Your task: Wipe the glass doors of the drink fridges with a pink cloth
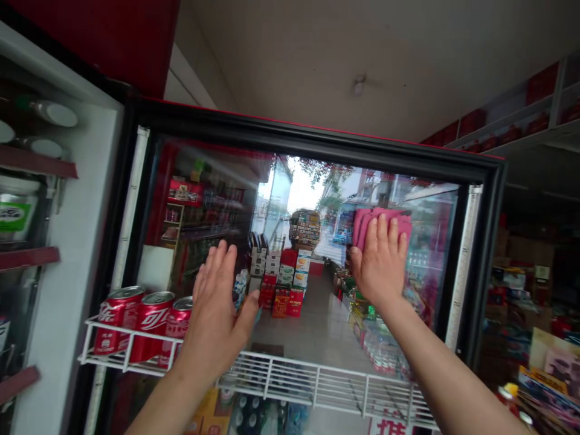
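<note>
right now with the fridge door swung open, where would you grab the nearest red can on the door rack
Grip the nearest red can around its upper half, coming from above or from the open inner side of the door. The white wire rack rail fences its lower part, so only the top stands free. The left hand is closest, flat and empty; the right hand presses a pink cloth on the glass.

Your widest free room is the glass door (312, 254) in the middle of the frame, between your left hand (217, 314) and your right hand (383, 266). Lower left, red cans (145, 320) crowd the white wire rack (317, 380); the rest of that rack lies bare. The black door frame (487, 254) closes off the right edge.
</note>
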`<state>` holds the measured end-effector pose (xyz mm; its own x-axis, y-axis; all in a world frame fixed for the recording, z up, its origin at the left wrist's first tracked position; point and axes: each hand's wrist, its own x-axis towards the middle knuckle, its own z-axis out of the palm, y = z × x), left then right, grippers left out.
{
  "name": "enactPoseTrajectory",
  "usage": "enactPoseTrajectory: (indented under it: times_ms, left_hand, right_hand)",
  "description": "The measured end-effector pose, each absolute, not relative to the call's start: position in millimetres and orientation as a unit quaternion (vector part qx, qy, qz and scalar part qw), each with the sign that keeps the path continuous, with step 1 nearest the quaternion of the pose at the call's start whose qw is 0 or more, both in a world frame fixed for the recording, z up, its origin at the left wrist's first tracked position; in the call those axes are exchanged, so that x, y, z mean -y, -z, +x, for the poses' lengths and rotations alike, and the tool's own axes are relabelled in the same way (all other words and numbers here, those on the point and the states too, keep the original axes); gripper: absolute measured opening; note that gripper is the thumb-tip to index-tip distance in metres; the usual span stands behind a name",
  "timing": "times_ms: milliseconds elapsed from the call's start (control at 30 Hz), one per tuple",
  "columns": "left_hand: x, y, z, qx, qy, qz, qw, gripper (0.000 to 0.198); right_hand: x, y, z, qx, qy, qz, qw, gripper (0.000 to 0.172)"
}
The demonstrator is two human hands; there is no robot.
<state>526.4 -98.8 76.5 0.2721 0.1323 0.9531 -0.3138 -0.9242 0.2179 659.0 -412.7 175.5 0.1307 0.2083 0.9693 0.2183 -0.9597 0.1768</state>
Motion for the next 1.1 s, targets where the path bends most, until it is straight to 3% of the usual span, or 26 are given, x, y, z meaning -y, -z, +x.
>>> enactPoseTrajectory:
  times_ms: [200, 367, 567, 800, 1100]
  left_hand:
    - [69, -66, 508, 0.034, -0.596, 0.779, 0.190, 0.091]
    - [60, -64, 514, 0.022, -0.599, 0.780, 0.178, 0.090]
    - [51, -68, 531, 0.027, -0.594, 0.785, 0.173, 0.090]
    - [15, -78, 530, 0.036, -0.591, 0.787, 0.170, 0.084]
    - [-26, -69, 526, 0.056, -0.592, 0.782, 0.187, 0.087]
  right_hand:
    - [267, -185, 644, 0.290, 0.607, -0.740, 0.026, 0.082]
    - [188, -190, 632, 0.394, 0.555, -0.732, -0.040, 0.080]
    - [250, -191, 637, 0.400, 0.543, -0.733, -0.086, 0.071]
    - [355, -168, 649, 0.176, 0.638, -0.750, -0.023, 0.077]
    - [251, -161, 644, 0.136, 0.656, -0.742, 0.028, 0.075]
